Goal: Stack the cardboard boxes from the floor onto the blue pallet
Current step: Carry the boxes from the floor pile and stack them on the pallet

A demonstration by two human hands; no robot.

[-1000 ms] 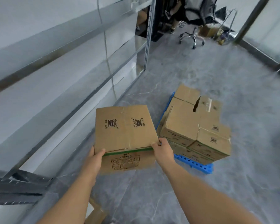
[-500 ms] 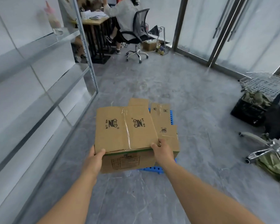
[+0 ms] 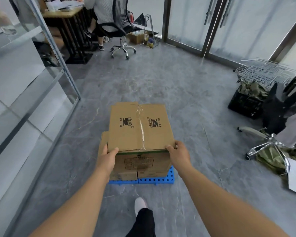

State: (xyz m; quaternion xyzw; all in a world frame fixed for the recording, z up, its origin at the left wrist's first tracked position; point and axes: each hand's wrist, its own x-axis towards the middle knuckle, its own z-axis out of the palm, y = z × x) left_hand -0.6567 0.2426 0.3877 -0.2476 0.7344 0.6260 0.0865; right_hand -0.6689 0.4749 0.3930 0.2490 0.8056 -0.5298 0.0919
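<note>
- Turned to face the blue pallet (image 3: pixel 156 180) head-on; a second ago off to the right, now straight ahead and close.
- Cardboard box (image 3: pixel 140 127) carried in front, now right above the stack of boxes (image 3: pixel 123 175) on the pallet.
- Means a good spot for setting down next; probably only lowering left to do for this box.
- Left hand (image 3: pixel 108 155) holding the near left corner of the box, thumb on top, fingers tucked under and hidden.
- Right hand (image 3: pixel 179 153) holding the near right corner the same way, thumb on the top edge, other fingers curled round the side.
- Box shut and taped along the middle; cannot tell what is inside.
- Boxes on the pallet mostly hidden behind the carried one; cannot tell if open or shut, or what is in them.
- Black crate (image 3: pixel 245 104) at the right, well apart, stuffed with green cloth, a wire rack (image 3: pixel 265 72) lying on top.
- Small open carton (image 3: pixel 135 37) far back by the office chair (image 3: pixel 118 26); something pale inside, too small to name.
- One foot (image 3: pixel 140 205) stepping forward on the grey floor (image 3: pixel 161 82), near the pallet.
</note>
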